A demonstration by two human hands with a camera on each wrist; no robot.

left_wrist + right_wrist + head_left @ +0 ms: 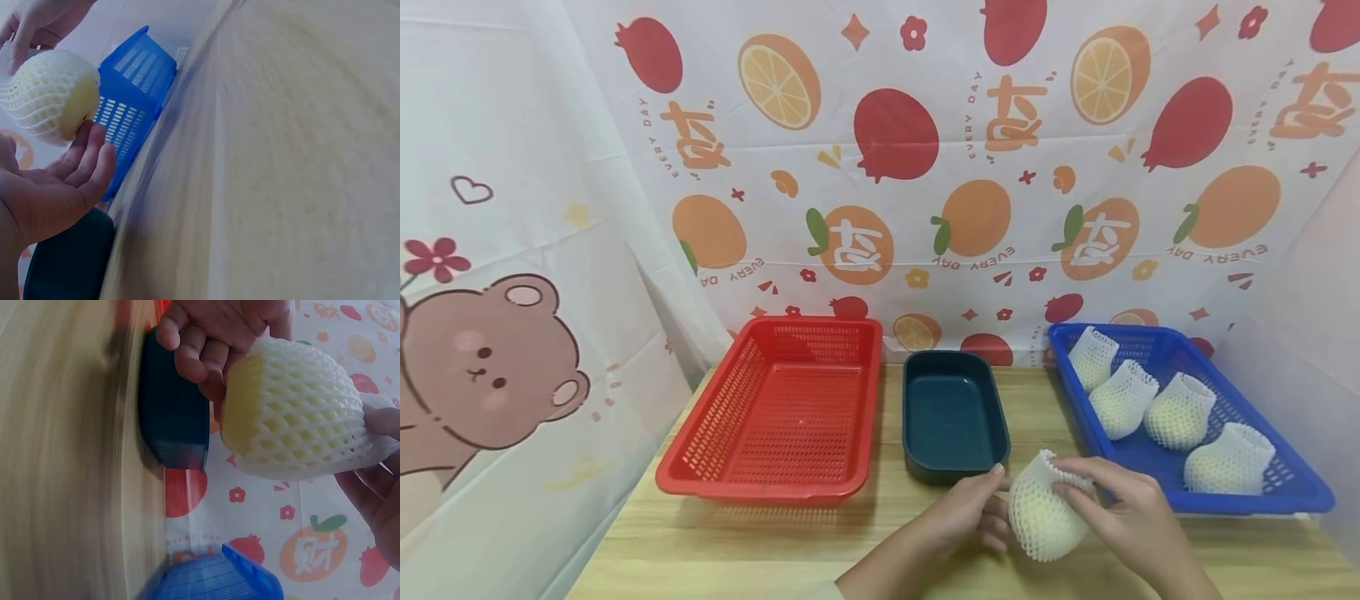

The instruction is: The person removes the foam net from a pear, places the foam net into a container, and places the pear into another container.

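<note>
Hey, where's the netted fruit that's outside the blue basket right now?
In the head view, the netted fruit is low and right of centre, held by the right hand, with the left hand just left of it.

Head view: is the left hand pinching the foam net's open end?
No, the right hand pinches the foam net near its open end, while the left hand is beside the net.
</note>
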